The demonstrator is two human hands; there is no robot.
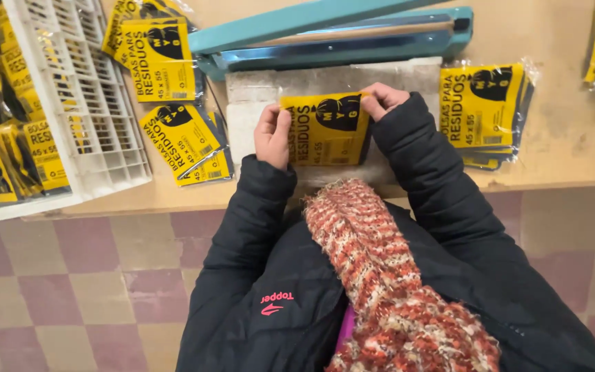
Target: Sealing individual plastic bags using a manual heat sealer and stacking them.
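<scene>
A flat yellow packet with black print [326, 129] lies on a pale slab [242, 120] in front of a teal heat sealer [339, 34] whose arm is raised. My left hand [273, 135] pinches the packet's left edge. My right hand [381, 99] grips its upper right corner, close to the sealer's bar. Both arms wear black jacket sleeves, and a red-and-cream knitted scarf [380, 275] hangs below them.
A stack of like yellow packets [482, 110] sits right of the slab. Loose packets [173, 103] lie to the left, and a white plastic crate [84, 103] holds more packets [1, 138]. The wooden tabletop [573, 138] ends over a checkered tile floor [70, 289].
</scene>
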